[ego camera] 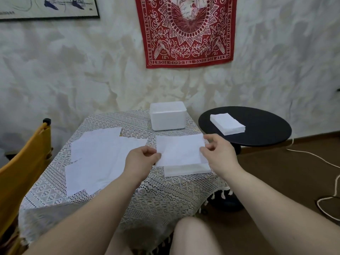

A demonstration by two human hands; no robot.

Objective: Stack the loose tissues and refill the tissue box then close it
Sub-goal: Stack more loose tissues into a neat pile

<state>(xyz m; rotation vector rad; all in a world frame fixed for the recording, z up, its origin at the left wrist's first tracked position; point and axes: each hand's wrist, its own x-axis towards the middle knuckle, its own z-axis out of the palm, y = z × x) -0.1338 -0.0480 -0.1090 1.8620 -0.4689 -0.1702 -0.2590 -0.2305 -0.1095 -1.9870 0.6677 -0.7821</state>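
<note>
I hold one white tissue (179,150) flat over a small stack of tissues (186,170) on the lace-covered table (147,196). My left hand (141,159) pinches its left edge and my right hand (219,151) pinches its right edge. Several loose tissues (97,161) lie spread over the table's left half. The white tissue box (167,115) stands at the table's far edge, beyond the held tissue. A second neat stack of tissues (228,124) rests on the round black side table (257,129) to the right.
A yellow chair (22,166) stands against the table's left side. A white cord (329,181) trails over the brown floor at the right. A red cloth (185,30) hangs on the wall behind. My knee (193,236) is under the table's near edge.
</note>
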